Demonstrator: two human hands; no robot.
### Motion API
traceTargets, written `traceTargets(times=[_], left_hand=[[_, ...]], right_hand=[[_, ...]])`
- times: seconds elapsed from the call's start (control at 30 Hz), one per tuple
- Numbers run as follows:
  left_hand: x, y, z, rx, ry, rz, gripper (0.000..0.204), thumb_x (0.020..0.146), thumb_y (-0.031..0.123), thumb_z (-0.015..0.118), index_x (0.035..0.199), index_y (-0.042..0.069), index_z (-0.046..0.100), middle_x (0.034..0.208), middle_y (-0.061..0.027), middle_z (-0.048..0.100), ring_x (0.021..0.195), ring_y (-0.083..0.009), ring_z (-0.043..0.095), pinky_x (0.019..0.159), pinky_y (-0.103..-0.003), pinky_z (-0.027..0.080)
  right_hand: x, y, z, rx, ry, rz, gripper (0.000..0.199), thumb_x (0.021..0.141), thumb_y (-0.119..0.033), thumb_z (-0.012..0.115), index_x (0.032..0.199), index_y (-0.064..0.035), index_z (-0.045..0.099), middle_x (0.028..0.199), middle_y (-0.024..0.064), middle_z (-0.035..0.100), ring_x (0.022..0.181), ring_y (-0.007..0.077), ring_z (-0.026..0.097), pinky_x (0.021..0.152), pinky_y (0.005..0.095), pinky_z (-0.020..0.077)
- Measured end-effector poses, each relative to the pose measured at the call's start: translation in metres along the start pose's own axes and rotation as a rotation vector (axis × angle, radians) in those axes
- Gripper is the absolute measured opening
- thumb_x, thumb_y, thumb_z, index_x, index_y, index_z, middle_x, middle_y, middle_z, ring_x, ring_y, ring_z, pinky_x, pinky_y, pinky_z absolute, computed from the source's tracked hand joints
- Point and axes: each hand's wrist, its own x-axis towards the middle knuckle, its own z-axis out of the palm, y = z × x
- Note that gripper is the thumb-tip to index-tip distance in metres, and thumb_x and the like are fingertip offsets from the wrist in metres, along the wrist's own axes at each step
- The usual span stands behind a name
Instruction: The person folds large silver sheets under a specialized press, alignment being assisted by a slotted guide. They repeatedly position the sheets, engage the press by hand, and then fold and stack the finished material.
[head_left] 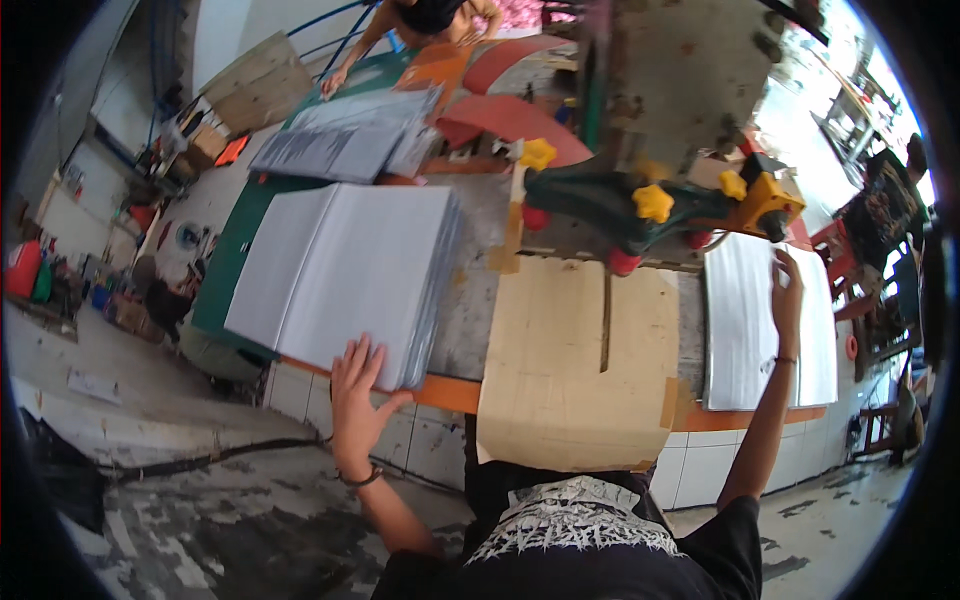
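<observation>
My left hand (360,400) rests open, fingers spread and thumb apart, on the near edge of a thick stack of pale folded sheets (375,260). A lengthwise crease runs down the stack's left part. On the far right, my right hand (787,295) lies with fingers stretched out over a second stack of white sheets (740,330); nothing shows in its grasp. Between the two stacks, a tan cardboard sheet (560,400) with a narrow slit hangs over the table's front edge. Beyond it stands a machine (640,215) with dark arms, yellow star knobs and red round knobs.
Clear plastic-looking sheets (335,145) lie at the far left of the table, near curved red pieces (520,125). Another person (430,20) is at the far side. A large grey plate (690,80) rises above the machine. Cluttered tools and boxes (130,310) lie leftward.
</observation>
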Motion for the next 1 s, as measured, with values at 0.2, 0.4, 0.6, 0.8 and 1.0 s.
traceTargets(times=[0.2,0.4,0.6,0.8,1.0], left_hand=[[0.010,-0.014,-0.013,-0.054,0.037,-0.019,0.047,0.076,0.028,0.082,0.119,0.011,0.074,0.128,-0.0119,0.068,0.120,-0.0301,0.061,0.100,-0.044,0.045],[0.046,-0.088,-0.016,-0.532,-0.069,-0.033,0.033,0.078,0.032,0.084,0.082,0.001,0.072,0.069,-0.0051,0.060,0.062,-0.0159,0.050,0.059,-0.030,0.041],[0.048,-0.038,-0.020,-0.554,0.460,-0.164,0.034,0.086,0.028,0.079,0.079,-0.001,0.063,0.064,-0.0033,0.044,0.061,-0.0124,0.037,0.057,-0.028,0.032],[0.015,0.048,-0.006,-0.493,0.351,0.164,0.016,0.080,0.019,0.080,0.088,0.006,0.074,0.082,-0.0052,0.070,0.075,-0.0222,0.062,0.072,-0.035,0.047],[-0.028,0.025,0.016,-0.307,0.741,-0.088,0.029,0.090,0.021,0.075,0.113,0.006,0.068,0.109,-0.0094,0.068,0.101,-0.0268,0.061,0.091,-0.041,0.046]], right_hand=[[-0.082,-0.060,-0.045,0.170,0.251,0.217,0.030,0.104,-0.016,0.052,0.124,0.0043,0.062,0.108,0.0125,0.068,0.101,0.0196,0.063,0.094,0.0333,0.0480],[-0.151,-0.159,-0.018,0.576,0.393,0.153,0.023,0.106,-0.014,0.048,0.121,0.0005,0.060,0.082,0.0031,0.056,0.077,0.0121,0.053,0.075,0.0293,0.0464],[-0.163,-0.284,0.027,1.016,-0.403,0.108,0.033,0.106,-0.021,0.047,0.122,0.0049,0.059,0.095,0.0126,0.067,0.085,0.0187,0.065,0.076,0.0332,0.0521],[-0.169,-0.348,0.116,1.504,-0.978,0.432,0.063,0.108,-0.041,0.040,0.152,0.0023,0.028,0.141,0.0215,0.049,0.121,0.0309,0.059,0.092,0.0425,0.0572],[-0.181,-0.350,0.153,1.238,-1.003,0.514,0.069,0.105,-0.034,0.053,0.154,0.0018,0.021,0.129,0.0183,0.060,0.110,0.0231,0.064,0.084,0.0398,0.0590]])
